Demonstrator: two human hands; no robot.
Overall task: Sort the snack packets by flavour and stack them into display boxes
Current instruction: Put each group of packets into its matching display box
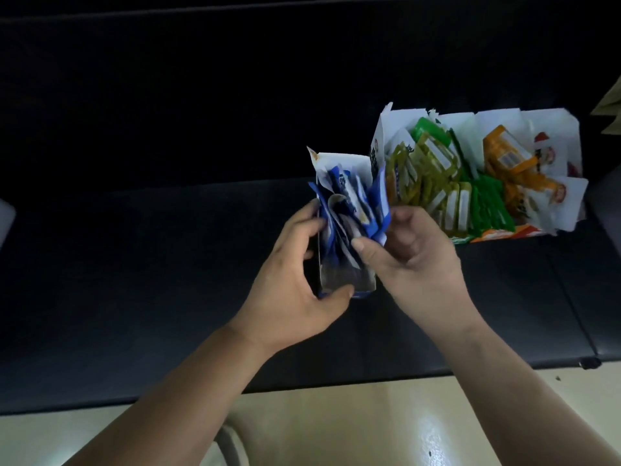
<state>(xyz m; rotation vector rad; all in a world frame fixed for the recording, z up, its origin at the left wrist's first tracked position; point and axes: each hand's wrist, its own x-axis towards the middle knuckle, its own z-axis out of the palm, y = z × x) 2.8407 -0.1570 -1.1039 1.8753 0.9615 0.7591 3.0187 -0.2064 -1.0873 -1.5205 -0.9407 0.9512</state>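
A narrow blue display box (pixel 339 280) stands on the dark surface, stuffed with blue and white snack packets (pixel 346 200). My left hand (pixel 295 267) wraps the box's left side and near corner. My right hand (pixel 410 250) pinches the blue packets at the box's right edge, thumb on top. To the right, open white boxes hold olive-yellow packets (pixel 420 176), green packets (pixel 487 203) and orange packets (pixel 514 163), each colour grouped in its own row.
The dark padded surface (pixel 168 264) stretches left and back. Its front edge runs above a pale tiled floor (pixel 369 425). A cardboard corner (pixel 610 109) shows at the far right, and a pale object (pixel 5 223) at the far left.
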